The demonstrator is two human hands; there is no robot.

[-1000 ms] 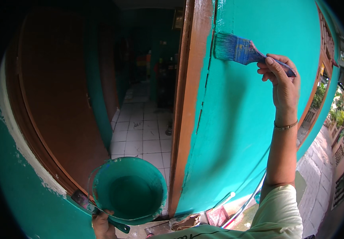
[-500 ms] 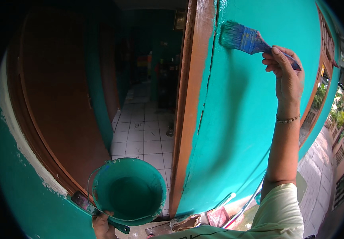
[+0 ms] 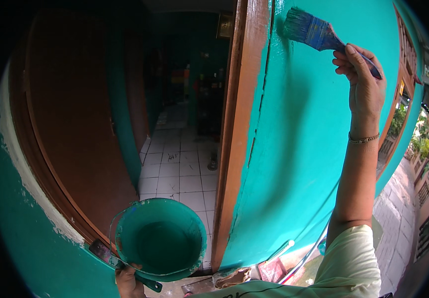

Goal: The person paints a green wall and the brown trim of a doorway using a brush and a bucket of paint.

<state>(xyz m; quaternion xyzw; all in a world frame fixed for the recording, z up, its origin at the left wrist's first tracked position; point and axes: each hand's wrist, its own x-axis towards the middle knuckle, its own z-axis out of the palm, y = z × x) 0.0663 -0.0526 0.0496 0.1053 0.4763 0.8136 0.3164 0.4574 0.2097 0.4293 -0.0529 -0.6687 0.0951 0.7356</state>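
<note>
My right hand (image 3: 366, 82) is raised and closed around the handle of a wide, blue-stained paintbrush (image 3: 318, 33). Its green-wet bristles are against or very near the turquoise wall (image 3: 304, 144), close to the brown door frame. Low at the left, my left hand (image 3: 129, 283) grips a green paint bucket (image 3: 202, 246) by its near rim, tilted so that the green paint (image 3: 167, 246) inside shows. A second, smaller brush (image 3: 100, 248) lies across that same hand, its dark green handle sticking out below the bucket. Part of my left hand is cut off by the lower edge.
A brown door frame (image 3: 234, 134) borders the doorway, with white floor tiles (image 3: 167, 171) beyond and a brown door (image 3: 68, 124) at left. Below the wall lie a reddish flat piece (image 3: 272, 269) and a white-handled tool (image 3: 281, 251). A paved path (image 3: 391, 218) runs at right.
My right hand and the wide paintbrush have moved up and slightly right along the wall. The bucket and my left hand stay nearly where they were.
</note>
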